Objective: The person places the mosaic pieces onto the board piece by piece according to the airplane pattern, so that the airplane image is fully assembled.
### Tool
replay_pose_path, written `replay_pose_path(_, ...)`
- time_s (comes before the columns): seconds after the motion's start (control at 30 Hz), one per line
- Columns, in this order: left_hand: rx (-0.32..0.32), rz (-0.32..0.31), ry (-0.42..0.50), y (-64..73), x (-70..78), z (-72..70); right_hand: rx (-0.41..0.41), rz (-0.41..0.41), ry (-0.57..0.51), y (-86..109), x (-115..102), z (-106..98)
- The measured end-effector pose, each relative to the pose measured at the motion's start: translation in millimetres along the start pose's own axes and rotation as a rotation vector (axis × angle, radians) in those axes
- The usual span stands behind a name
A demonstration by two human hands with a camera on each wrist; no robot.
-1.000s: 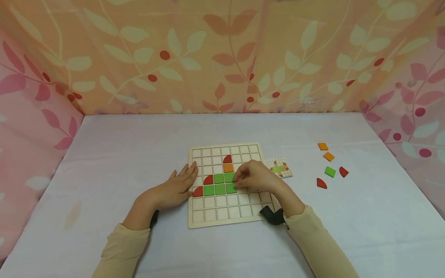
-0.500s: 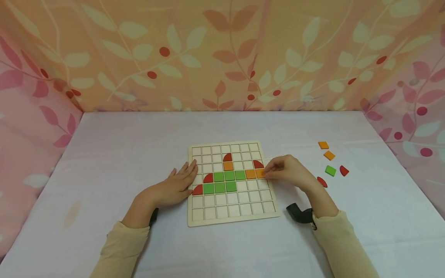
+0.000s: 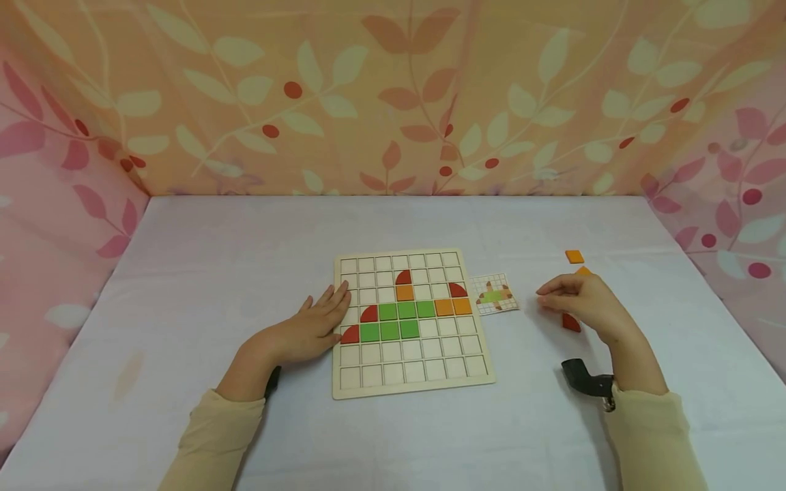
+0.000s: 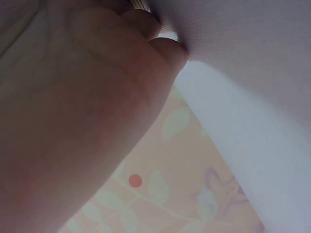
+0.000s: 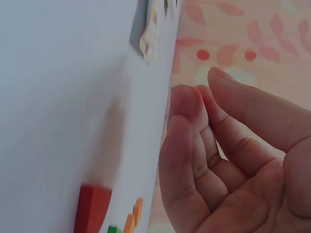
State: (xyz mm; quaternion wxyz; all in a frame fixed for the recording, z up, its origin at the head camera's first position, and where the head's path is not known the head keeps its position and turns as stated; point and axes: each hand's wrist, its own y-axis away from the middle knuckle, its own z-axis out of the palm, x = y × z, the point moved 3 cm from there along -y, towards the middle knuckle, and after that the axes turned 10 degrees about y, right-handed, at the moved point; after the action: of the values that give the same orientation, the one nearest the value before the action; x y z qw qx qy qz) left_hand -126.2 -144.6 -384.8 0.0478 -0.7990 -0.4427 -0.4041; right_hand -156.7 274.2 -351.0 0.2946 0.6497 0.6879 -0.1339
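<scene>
A wooden grid board [image 3: 424, 373] lies on the table, with green, orange and red quarter-round tiles in its cells. My left hand [image 3: 313, 331] rests flat on its left edge, fingers straight. An orange tile [image 3: 462, 306] sits in a right-edge cell, just below a red quarter-round tile [image 3: 458, 290]. To the right of the board, my right hand [image 3: 583, 303] hovers near loose tiles. Its fingers are loosely bent, and in the right wrist view no tile shows between thumb and fingers. Beneath it a loose red tile [image 3: 571, 322] is partly visible; the hand hides others.
A small pattern card [image 3: 496, 294] lies against the board's right edge. Beyond the right hand is a loose orange tile [image 3: 574, 256]; the right wrist view also shows a green tile [image 5: 114, 229]. Patterned cloth [image 3: 393, 102] borders the table's back and sides.
My right hand has moved right, off the board and past the card to the loose tiles, uncovering the orange tiles and the card. The left hand has stayed in place.
</scene>
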Motion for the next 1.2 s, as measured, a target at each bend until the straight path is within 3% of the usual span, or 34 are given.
replay_pose_path(0.43,0.006,0.009,0.016,0.7,-2.4,-0.7,0.040,0.080,-0.071,5.1,37,-25)
replay_pose_path(0.63,0.005,0.008,0.018,0.4,-1.0,-0.7,0.075,0.070,-0.137,8.0,50,-29)
replay_pose_path(1.2,0.004,0.022,0.025,0.9,2.0,-2.5,0.096,0.167,-0.191,12.1,78,-37)
